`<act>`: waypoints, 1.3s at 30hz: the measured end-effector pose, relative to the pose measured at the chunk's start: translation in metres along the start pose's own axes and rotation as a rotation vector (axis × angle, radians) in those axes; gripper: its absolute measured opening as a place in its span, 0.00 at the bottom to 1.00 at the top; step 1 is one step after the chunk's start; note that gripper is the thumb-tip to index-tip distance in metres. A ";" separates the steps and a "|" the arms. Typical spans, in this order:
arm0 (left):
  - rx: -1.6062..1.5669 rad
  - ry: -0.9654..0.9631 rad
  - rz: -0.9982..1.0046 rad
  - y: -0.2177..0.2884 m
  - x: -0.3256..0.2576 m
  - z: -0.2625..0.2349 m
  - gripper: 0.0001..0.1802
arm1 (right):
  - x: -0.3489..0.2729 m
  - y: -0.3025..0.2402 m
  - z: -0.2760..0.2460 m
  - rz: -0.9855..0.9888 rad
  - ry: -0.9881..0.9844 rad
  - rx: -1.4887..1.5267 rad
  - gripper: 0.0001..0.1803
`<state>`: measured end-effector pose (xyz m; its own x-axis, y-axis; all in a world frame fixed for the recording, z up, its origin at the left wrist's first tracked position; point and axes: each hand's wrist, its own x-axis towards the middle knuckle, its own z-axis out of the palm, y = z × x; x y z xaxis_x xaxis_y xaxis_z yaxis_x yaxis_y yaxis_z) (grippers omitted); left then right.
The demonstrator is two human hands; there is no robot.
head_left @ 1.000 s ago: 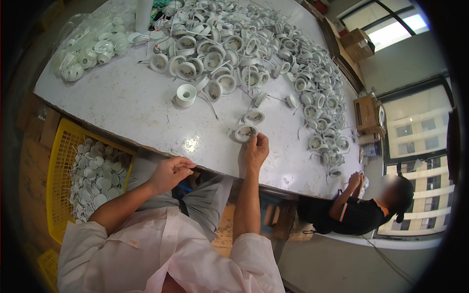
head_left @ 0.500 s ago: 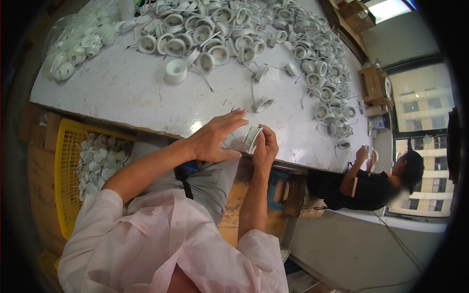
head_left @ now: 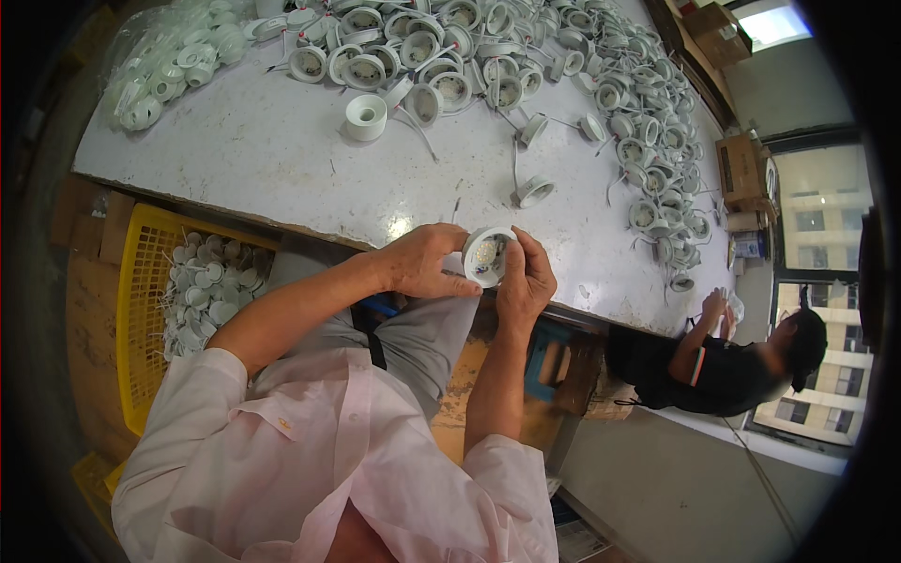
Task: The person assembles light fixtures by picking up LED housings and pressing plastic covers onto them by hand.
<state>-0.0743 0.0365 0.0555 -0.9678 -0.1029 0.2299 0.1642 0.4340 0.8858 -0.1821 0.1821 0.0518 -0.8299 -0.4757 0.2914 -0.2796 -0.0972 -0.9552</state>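
Occupying the hands was one white round housing (head_left: pixel 488 255), open face up, small components visible inside, held just above the front edge of the surface (head_left: pixel 263 141).
Right hand (head_left: pixel 527 281): closed around the housing's right side, thumb at the rim.
Left hand (head_left: pixel 422 263): partly open, fingers loosely curved at the opposite side; whether it gripped or only touched could not be told.
Condition: no cover sat over the face; work on this piece looked unfinished.
Nearest loose item: one similar housing (head_left: pixel 537 191), lying apart beyond the hands.
Remaining stock: a large heap of similar housings (head_left: pixel 419 49) with cables, many open-faced, suggesting much was left; before it, one white cup-shaped piece (head_left: pixel 366 129); at far left, a clear bag (head_left: pixel 188 56) of white rings.
Below, left: a yellow basket (head_left: pixel 141 328) contained many white discs (head_left: pixel 211 291).
Finished count: could not be told; no separate finished lot was identifiable.
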 end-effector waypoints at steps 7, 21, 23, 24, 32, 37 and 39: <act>-0.248 -0.037 -0.331 0.010 -0.005 -0.004 0.24 | -0.005 -0.001 0.010 0.304 -0.025 0.138 0.13; -0.753 0.110 -0.451 -0.009 -0.018 0.007 0.19 | -0.009 0.011 0.037 -0.053 0.023 -0.378 0.09; -0.790 0.127 -0.483 -0.011 -0.021 0.006 0.19 | -0.010 0.012 0.039 -0.055 0.009 -0.397 0.09; -0.821 0.120 -0.478 -0.013 -0.023 0.004 0.19 | -0.010 0.013 0.041 -0.056 -0.002 -0.418 0.10; -1.111 0.202 -0.449 -0.034 -0.063 -0.018 0.20 | 0.014 0.006 0.052 0.104 0.018 -0.280 0.17; -1.166 0.350 -0.454 -0.048 -0.098 -0.035 0.20 | 0.049 0.018 0.109 -0.086 -0.191 -0.337 0.18; -1.183 0.400 -0.461 -0.050 -0.111 -0.041 0.20 | 0.062 0.026 0.140 -0.202 -0.310 -0.368 0.24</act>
<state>0.0325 -0.0107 0.0025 -0.8905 -0.3718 -0.2624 0.1016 -0.7244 0.6818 -0.1732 0.0280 0.0382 -0.5756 -0.7209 0.3861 -0.6170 0.0730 -0.7836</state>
